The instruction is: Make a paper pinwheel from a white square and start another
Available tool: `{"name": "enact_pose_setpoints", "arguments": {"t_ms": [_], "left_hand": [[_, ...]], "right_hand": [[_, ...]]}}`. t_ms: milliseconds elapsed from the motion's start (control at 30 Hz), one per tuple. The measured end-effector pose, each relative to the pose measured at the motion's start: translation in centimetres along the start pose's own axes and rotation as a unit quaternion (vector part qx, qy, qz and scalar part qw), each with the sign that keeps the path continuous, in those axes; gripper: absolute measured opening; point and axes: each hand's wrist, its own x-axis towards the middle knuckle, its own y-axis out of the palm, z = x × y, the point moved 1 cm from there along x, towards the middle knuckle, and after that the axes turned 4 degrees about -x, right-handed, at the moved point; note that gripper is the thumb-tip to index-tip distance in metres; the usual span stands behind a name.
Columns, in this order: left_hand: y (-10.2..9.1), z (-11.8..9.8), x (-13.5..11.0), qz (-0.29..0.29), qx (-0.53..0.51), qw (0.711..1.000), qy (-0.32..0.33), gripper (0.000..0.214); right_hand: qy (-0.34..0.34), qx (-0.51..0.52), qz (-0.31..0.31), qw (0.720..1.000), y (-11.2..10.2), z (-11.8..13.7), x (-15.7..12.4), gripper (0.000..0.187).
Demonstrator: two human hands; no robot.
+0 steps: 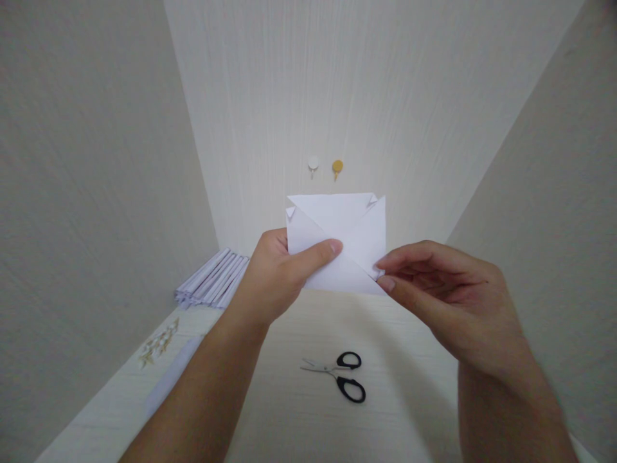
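A folded white paper (344, 231) with diagonal flaps is held up in the air in front of the wall. My left hand (274, 276) grips its left side, thumb pressed across the front. At the paper's lower right corner, my right hand (448, 296) pinches the edge between thumb and fingertips. Below the paper, black-handled scissors (340, 375) lie closed on the pale wooden desk (289, 418).
A stack of folded white paper pieces (212, 280) lies at the back left of the desk. Small gold-and-white paper bits (159, 344) and a white sheet (171, 376) lie near the left edge. A white hook (313, 165) and a gold hook (337, 168) are stuck on the wall.
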Motion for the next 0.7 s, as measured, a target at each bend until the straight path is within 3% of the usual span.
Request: {"name": "enact_pose_setpoints", "arguments": {"t_ms": [700], "left_hand": [[0.24, 0.04, -0.02, 0.004, -0.003, 1.000, 0.003, 0.031]], "right_hand": [[0.003, 0.001, -0.005, 1.000, 0.13, 0.15, 0.04, 0.012]]}}
